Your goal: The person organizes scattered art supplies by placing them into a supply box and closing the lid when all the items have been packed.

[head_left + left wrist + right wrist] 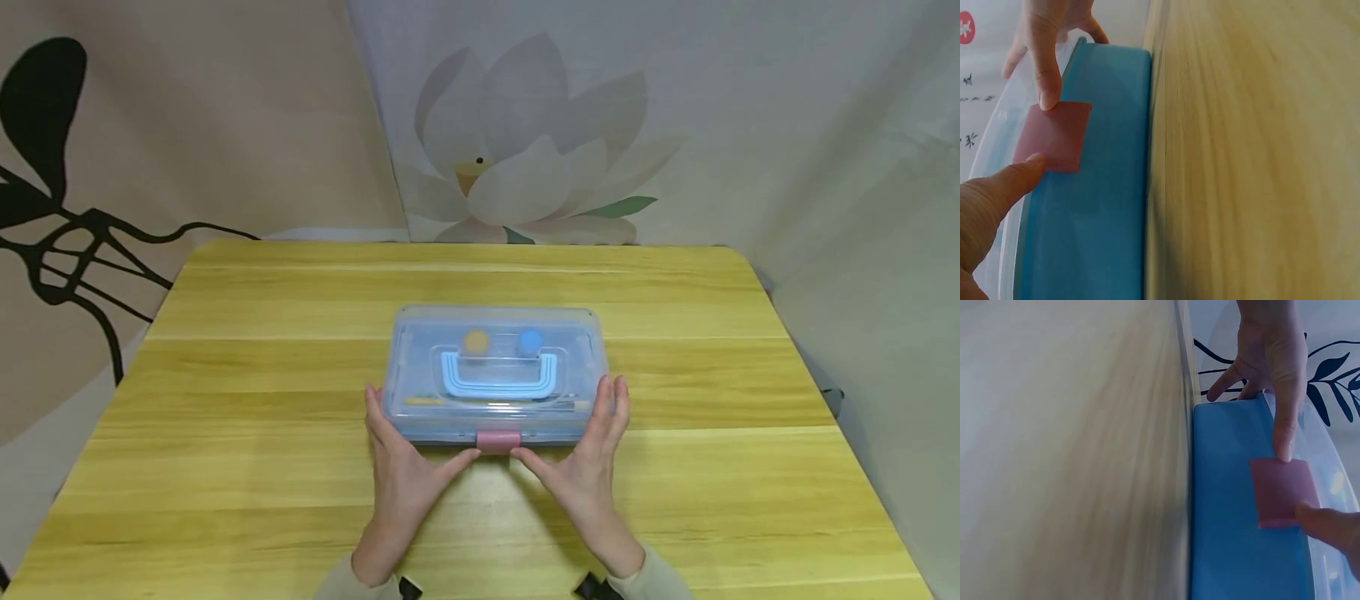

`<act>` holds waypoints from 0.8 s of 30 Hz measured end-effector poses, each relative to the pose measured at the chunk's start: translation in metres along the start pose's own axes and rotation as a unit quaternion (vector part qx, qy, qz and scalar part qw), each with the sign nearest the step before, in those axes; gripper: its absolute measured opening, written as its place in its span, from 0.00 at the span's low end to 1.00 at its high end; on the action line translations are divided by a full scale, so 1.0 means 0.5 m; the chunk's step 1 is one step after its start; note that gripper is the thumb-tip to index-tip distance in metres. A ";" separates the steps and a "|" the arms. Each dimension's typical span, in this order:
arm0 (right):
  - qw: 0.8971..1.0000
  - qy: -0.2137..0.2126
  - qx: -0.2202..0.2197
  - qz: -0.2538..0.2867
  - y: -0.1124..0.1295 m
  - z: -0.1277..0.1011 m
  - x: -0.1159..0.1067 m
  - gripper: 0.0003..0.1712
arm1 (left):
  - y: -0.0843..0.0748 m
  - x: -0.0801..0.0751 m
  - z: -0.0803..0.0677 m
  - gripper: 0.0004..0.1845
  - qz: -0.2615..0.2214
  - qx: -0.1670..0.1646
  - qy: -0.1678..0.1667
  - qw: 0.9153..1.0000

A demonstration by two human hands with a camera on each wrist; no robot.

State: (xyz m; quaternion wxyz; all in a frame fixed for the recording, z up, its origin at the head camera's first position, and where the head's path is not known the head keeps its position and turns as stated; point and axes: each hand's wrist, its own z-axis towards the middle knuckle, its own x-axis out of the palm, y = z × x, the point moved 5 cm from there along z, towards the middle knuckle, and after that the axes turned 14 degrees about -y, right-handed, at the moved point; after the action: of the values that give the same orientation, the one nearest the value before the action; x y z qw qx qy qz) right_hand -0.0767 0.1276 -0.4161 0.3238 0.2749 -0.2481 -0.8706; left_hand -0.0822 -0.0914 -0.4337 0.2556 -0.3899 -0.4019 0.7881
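A plastic storage box [495, 408] with a clear lid and blue base stands upright on the table, its lid down. At its front, a pink latch [498, 442] lies against the lid's edge. My left hand [408, 479] is at the box's left front corner, fingers stretched along the side, thumb tip touching the latch's left edge. Mirroring it, my right hand [588, 475] lies along the right side, its thumb at the latch's right edge. In the left wrist view, both thumbs meet the latch [1054, 137]. Some fingertips are hidden behind the box.
A light blue carry handle [498, 388] lies flat on the lid. Through the lid show a tan round thing [476, 342], a blue round thing [530, 342] and thin sticks [423, 401]. The wooden table [247, 417] extends around the box, with printed curtains [540, 125] behind.
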 end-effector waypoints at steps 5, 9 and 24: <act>1.000 -0.004 0.003 -0.006 0.004 -0.002 0.004 0.81 | 0.003 0.000 -0.003 0.81 0.011 -0.006 -0.007 1.000; 1.000 -0.009 0.003 -0.014 0.007 -0.003 0.008 0.81 | 0.006 0.002 -0.006 0.81 0.028 0.011 -0.021 0.999; 1.000 -0.004 -0.011 -0.003 0.010 0.020 -0.021 0.60 | -0.009 -0.036 0.008 0.54 -0.052 0.029 0.009 0.998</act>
State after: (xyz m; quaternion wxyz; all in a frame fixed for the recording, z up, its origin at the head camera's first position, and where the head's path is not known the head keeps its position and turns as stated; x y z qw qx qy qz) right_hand -0.0745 0.1340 -0.4026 0.3231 0.2687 -0.2392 -0.8753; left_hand -0.0752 -0.1035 -0.4210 0.3110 -0.3680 -0.3967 0.7814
